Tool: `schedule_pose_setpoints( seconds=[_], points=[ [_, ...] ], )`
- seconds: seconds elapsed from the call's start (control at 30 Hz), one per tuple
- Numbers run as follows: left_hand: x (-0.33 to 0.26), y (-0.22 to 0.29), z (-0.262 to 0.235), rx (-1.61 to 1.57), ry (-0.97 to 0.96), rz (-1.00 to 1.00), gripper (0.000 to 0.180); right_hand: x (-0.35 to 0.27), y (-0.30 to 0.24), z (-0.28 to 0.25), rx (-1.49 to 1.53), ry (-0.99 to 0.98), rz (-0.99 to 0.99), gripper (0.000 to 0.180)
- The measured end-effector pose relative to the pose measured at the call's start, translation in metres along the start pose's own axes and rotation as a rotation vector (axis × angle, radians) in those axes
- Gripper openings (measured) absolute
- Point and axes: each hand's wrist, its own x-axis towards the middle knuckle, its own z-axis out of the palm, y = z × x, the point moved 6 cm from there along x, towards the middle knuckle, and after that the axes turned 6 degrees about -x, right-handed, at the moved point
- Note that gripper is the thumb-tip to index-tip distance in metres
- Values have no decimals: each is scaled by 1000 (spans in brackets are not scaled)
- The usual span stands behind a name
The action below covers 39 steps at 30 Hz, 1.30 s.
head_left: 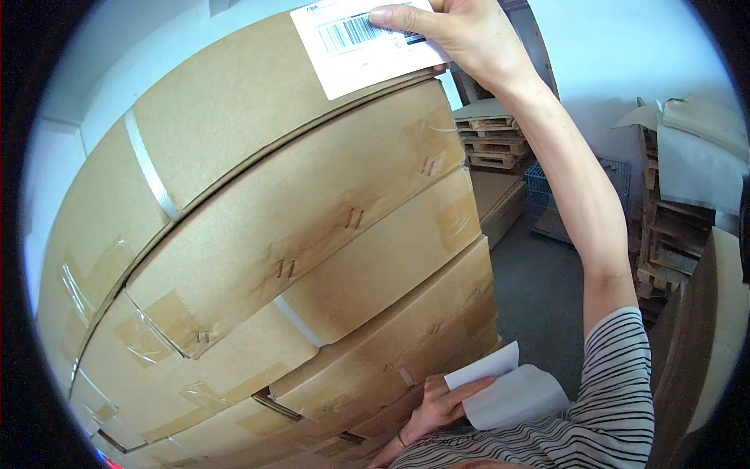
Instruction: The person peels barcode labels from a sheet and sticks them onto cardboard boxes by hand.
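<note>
My right hand (pixel 469 35) is raised high at the upper right corner of the top cardboard box (pixel 234 109). Its thumb presses on a white barcode label (pixel 344 66) that lies against the box's side; the other fingers are mostly out of sight. The label's right edge reaches the box's corner. Low down near my body, my left hand (pixel 445 406) is closed on white paper sheets (pixel 516 395), which stick out to the right, one part folded up and the other drooping.
Below the top box stand several more cardboard boxes (pixel 383 289), taped and stapled, some marked with brown stains. Wooden pallets (pixel 492 141) are stacked behind. A blue wire cage (pixel 547 199) sits on the grey floor (pixel 531 289). More pallets (pixel 672 242) and white sheeting (pixel 703 164) stand at right.
</note>
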Motion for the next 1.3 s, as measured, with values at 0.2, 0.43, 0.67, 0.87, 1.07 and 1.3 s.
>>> schedule_pose_setpoints(
  seconds=[0.2, 0.43, 0.67, 0.87, 1.07, 1.3],
  points=[
    [1, -5, 4, -11, 26, 19, 48, -2, 0, 2, -62, 10, -29, 41],
    [7, -10, 5, -28, 29, 10, 47, -4, -19, 4, -544, 72, -231, 58],
    [0, -12, 6, 8, 40, -31, 42, -18, 10, -40, -800, 64, 307, 103],
    [7, -9, 12, 42, 55, -57, 43, -51, -18, 21, -749, 35, -570, 71],
    [18, -20, 28, 8, 131, -203, 38, -54, 20, -6, -1077, 105, -342, 89],
    [29, -72, 73, -116, 285, -394, 29, -282, 39, -31, -330, -1120, -174, 51]
  ],
)
